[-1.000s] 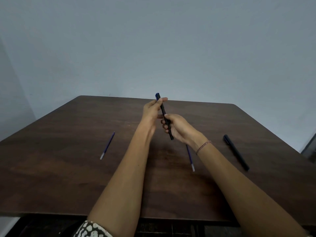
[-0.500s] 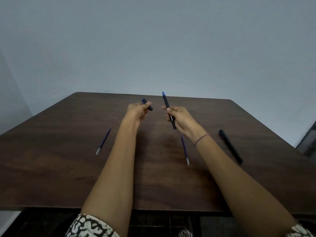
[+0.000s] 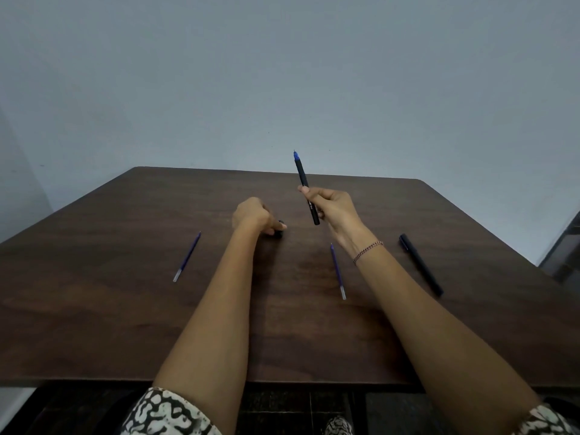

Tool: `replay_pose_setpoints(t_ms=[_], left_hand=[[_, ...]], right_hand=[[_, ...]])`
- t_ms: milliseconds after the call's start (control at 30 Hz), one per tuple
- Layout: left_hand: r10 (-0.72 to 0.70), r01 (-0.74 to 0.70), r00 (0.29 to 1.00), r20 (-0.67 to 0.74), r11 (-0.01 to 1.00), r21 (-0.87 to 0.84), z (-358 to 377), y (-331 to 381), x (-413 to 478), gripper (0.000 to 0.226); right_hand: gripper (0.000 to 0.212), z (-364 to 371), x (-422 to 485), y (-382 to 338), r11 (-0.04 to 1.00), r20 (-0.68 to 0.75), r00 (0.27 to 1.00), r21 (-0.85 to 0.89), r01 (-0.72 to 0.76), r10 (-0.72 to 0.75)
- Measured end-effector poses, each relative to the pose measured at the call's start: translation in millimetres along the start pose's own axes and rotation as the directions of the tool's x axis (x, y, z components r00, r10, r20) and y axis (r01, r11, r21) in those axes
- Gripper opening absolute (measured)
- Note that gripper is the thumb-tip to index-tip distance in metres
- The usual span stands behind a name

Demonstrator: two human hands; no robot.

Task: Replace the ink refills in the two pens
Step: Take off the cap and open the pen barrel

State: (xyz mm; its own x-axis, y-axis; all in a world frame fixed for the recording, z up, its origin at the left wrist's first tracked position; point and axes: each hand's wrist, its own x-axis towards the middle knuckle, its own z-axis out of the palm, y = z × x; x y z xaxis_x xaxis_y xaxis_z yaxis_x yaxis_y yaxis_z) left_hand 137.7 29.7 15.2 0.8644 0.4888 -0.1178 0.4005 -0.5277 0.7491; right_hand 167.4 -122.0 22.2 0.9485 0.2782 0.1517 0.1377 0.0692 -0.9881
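Observation:
My right hand [image 3: 335,211] grips an uncapped black pen [image 3: 305,186] above the table, its blue tip pointing up and away. My left hand [image 3: 255,216] is down at the table surface, fingers closed around the pen's dark cap [image 3: 280,231], which is mostly hidden under the fingers. A second black pen [image 3: 420,264], capped, lies on the table to the right of my right forearm. One blue ink refill [image 3: 187,256] lies left of my left arm. Another blue ink refill [image 3: 337,271] lies between my two forearms.
Everything rests on a dark brown wooden table [image 3: 94,309]. A plain grey wall [image 3: 282,73] rises behind its far edge. A dark object [image 3: 565,252] stands past the table's right edge.
The cap has come off the pen. My left hand has carried it left and down to the table, while my right hand has raised the uncapped pen.

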Motion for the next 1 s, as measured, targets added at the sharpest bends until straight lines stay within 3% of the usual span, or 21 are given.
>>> replay_pose_setpoints(t_ms=[67,133,200,267,367,500,667,867,1000], left_hand=[[0.01,-0.01,1.0,-0.024,1.0,0.014,1,-1,1,0.048],[0.07,-0.068,0.986,-0.153,0.998,0.018,1,0,0,0.05],[0.153,-0.206,0.963,-0.224,0.949,-0.238,-2,5,-3,0.038],[0.252,-0.276,0.959,-0.129,0.732,-0.623,-4,12,-9,0.027],[0.425,-0.243,0.905,-0.001,0.515,-0.822,-5,18,-11,0.025],[0.503,-0.254,0.864,0.004,0.442,-0.86,-4,16,-9,0.023],[0.46,-0.263,0.884,-0.084,0.341,-0.903,-3,16,-10,0.015],[0.368,-0.309,0.913,-0.174,0.347,-0.885,0,21,-16,0.016],[0.477,-0.26,0.878,-0.04,0.403,-0.877,2,21,-18,0.026]], right_hand=[[0.033,1,1,1,1.0,0.01,1.0,0.025,-0.007,0.007],[0.034,-1,1,1,0.999,0.031,0.999,0.035,-0.019,0.018],[0.027,-3,1,1,0.999,0.1,0.994,0.008,-0.038,0.037],[0.019,-4,1,1,0.997,0.189,0.979,-0.048,-0.063,0.071],[0.015,-3,0,2,0.991,0.283,0.952,-0.096,-0.092,0.115],[0.017,-2,-1,2,0.991,0.336,0.934,-0.094,-0.094,0.12],[0.01,-2,-2,1,0.991,0.312,0.944,-0.113,-0.074,0.106],[0.026,-1,-5,-1,0.988,0.223,0.972,-0.146,-0.048,0.08],[0.022,-2,-6,-2,0.992,0.197,0.978,-0.123,-0.041,0.065]])
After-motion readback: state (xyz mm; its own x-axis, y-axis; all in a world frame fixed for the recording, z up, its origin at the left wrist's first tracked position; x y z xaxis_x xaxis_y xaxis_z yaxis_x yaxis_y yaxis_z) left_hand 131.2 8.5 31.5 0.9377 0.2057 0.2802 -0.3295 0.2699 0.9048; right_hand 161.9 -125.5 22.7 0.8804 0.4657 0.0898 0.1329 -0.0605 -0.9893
